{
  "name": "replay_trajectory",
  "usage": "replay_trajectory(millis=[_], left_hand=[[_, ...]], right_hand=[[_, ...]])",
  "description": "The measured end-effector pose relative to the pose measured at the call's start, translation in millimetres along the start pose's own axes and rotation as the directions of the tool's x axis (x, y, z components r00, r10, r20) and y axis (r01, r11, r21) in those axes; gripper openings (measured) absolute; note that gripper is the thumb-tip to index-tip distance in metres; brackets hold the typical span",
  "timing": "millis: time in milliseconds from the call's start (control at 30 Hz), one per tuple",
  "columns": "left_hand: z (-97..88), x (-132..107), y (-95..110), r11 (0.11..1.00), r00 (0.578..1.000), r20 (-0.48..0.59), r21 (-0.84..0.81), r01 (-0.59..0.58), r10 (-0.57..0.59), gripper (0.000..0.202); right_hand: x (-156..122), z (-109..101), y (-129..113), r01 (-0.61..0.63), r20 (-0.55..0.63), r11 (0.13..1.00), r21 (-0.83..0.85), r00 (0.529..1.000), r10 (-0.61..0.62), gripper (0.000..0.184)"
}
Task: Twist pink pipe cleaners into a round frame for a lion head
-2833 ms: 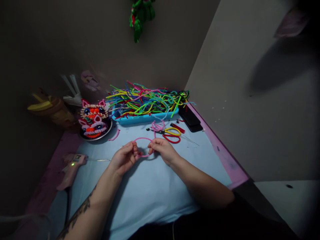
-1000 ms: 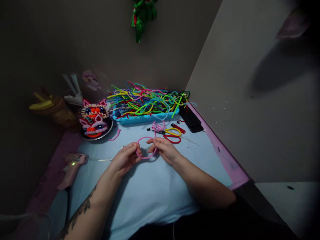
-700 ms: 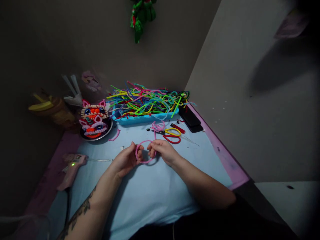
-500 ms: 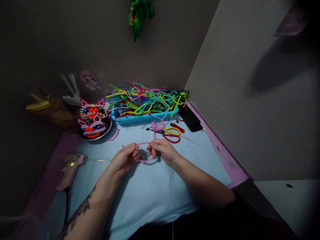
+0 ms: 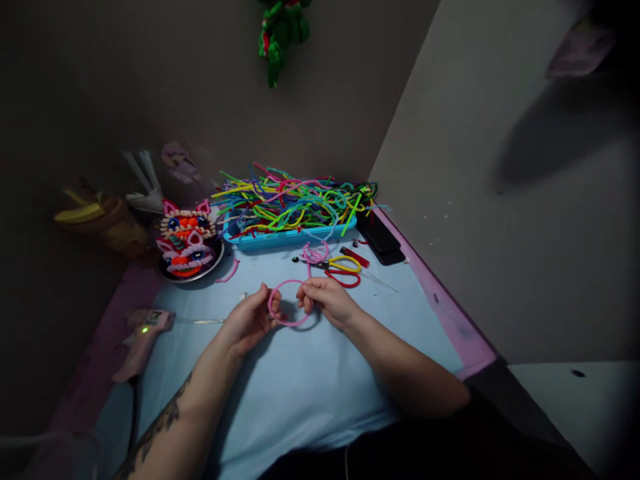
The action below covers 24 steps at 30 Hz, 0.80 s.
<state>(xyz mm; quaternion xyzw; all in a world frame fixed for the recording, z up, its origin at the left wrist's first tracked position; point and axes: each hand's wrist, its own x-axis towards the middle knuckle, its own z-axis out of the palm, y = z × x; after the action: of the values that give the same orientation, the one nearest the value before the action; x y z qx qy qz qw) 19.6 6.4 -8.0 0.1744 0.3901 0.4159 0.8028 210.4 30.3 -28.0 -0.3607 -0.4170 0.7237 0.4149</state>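
Pink pipe cleaner (image 5: 291, 325), bent into a ring, is held up over the middle of a cloth-covered table (image 5: 325, 380). Shaping appears well along: the ring looks closed, while its strand (image 5: 309, 270), leading toward a curled cluster (image 5: 316, 251) by the scissors (image 5: 327, 265), appears uncut. The right hand (image 5: 323, 300) pinches the ring between thumb and fingers where the strand leaves it; the left hand (image 5: 256, 317) is loosely open, thumb raised, bent fingers against the opposite side. A tray (image 5: 293, 241) of loose stems lines the far edge; a glue gun (image 5: 145, 340) lies near the left edge.
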Motion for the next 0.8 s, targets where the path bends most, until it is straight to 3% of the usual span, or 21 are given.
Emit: replay_trajectory(millis=[133, 267, 500, 633, 800], left_hand=[[1.8, -1.3, -1.0, 0.999, 0.999, 0.032, 0.029, -0.026, 0.025, 0.022], [-0.5, 0.7, -0.5, 0.997, 0.998, -0.003, -0.023, -0.068, 0.068, 0.014], [-2.0, -0.2, 1.2, 0.999, 0.999, -0.02, -0.013, -0.029, 0.029, 0.017], [-0.7, -0.6, -0.3, 0.999, 0.999, 0.017, 0.02, 0.049, -0.05, 0.027], [0.6, 0.1, -2.8, 0.995, 0.997, 0.076, 0.101, -0.024, 0.016, 0.023]], right_hand=[[-1.0, 0.5, 0.7, -0.017, 0.03, 1.0, -0.007, 0.999, 0.017, 0.04], [-0.8, 0.6, 1.4, -0.036, 0.015, 0.999, 0.028, 0.999, 0.036, 0.046], [0.5, -1.8, -0.6, 0.009, -0.046, 1.0, 0.009, 0.999, -0.009, 0.033], [-0.9, -0.9, -1.1, -0.026, 0.003, 0.999, -0.039, 1.0, 0.026, 0.03], [-2.4, 3.1, 2.2, -0.025, 0.062, 0.994, -0.108, 0.998, 0.032, 0.029]])
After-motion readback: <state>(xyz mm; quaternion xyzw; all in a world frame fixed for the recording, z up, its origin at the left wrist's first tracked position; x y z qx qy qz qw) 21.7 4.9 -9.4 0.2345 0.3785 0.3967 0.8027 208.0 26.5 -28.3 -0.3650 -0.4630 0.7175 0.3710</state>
